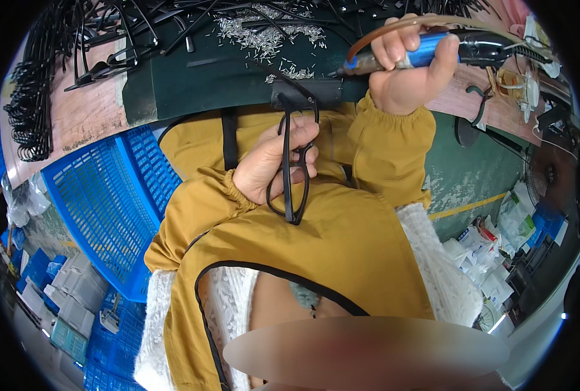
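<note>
In my left hand [264, 163] I grip a black eyeglass frame [290, 176], held upright over my lap at the table's near edge. One temple of it reaches up to a small dark block [326, 93] on the edge. My right hand [410, 72] is wrapped round a blue and black electric screwdriver [427, 51], its tip pointing left toward the dark mat [192, 85]. A brownish tube [394, 27] arches over that hand to the tool's front end. Small silvery screws or pins [264, 36] lie scattered on the mat beyond my left hand.
Black temples and frames [133, 39] lie along the far side, with a dense stack [39, 98] at the left. A blue plastic basket [101, 202] stands left of my lap. Pliers [479, 104] and a small clear container [515, 81] sit right. White bags [492, 254] lie lower right.
</note>
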### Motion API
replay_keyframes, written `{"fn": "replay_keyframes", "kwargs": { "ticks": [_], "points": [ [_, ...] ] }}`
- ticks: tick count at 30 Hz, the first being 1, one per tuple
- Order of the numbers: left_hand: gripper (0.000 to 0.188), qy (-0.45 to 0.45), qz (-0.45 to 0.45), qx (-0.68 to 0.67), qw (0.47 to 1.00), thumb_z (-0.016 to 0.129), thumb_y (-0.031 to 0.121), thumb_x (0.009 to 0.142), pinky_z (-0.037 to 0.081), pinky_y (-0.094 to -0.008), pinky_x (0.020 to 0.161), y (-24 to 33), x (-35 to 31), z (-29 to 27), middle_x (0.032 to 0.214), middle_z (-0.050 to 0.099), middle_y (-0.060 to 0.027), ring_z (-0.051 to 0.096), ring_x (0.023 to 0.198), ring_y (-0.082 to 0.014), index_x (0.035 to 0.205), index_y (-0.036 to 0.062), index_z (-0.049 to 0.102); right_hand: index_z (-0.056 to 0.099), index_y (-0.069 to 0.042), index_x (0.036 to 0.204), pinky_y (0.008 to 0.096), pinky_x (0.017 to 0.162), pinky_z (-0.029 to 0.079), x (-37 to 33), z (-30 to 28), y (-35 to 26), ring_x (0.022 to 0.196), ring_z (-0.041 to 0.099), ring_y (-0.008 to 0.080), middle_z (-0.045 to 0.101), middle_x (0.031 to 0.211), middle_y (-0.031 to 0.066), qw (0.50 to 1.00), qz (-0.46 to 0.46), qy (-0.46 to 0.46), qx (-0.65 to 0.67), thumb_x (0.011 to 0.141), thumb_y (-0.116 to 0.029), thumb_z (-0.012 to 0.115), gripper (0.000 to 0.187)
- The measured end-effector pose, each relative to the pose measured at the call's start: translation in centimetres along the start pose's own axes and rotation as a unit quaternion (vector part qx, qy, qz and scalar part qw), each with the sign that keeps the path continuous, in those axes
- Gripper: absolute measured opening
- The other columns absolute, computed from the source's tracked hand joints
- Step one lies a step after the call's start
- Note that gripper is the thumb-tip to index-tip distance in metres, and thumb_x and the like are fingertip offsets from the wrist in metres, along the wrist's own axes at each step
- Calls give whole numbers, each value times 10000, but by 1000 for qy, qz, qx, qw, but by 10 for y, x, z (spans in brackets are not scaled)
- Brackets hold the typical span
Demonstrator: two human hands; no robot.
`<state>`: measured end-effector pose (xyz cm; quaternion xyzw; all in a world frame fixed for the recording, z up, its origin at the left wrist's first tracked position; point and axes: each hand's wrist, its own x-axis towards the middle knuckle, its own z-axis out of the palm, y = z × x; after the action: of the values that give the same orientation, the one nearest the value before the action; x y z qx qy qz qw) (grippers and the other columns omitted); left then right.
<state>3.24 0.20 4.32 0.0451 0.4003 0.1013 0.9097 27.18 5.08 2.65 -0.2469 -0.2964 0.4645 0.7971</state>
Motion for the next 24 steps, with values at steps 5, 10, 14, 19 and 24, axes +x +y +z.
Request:
{"fn": "replay_keyframes", "kwargs": {
  "ticks": [5,10,14,19,24],
  "points": [
    [332,-20,8,-13,1000,692,317,1000,357,-238,444,-2,7,-3,699,557,3,564,584,-131,1264,152,577,600,-146,1123,245,490,372,-6,4,7,592,467,130,515,785,5,995,-32,14,-92,1007,-457,573,333],
    [354,-32,23,-48,998,688,313,1001,328,-243,426,-4,6,-1,684,546,-8,547,572,-143,1288,145,567,557,-96,1187,286,561,424,-15,25,0,675,509,139,540,852,28,991,6,-111,73,1034,-427,574,366],
    [367,-22,25,-62,998,686,315,1003,331,-240,428,-7,6,-1,676,540,-8,540,568,-141,1295,129,564,519,-129,1203,290,547,432,-40,43,1,620,523,151,551,844,46,995,26,-90,17,971,-387,707,395],
    [360,-56,27,-56,997,682,325,1005,366,-230,467,-11,12,-12,695,546,1,542,582,-127,1282,134,555,528,-129,1134,295,563,448,-49,50,5,616,521,155,553,837,52,997,33,-71,-6,952,-353,739,358],
    [315,-97,26,-50,994,682,342,1001,390,-214,485,-13,18,-19,733,588,11,581,596,-115,1225,168,545,475,-137,997,272,506,405,-44,51,7,587,466,139,503,782,39,991,39,-110,-64,995,-426,658,343]
  ]
}}
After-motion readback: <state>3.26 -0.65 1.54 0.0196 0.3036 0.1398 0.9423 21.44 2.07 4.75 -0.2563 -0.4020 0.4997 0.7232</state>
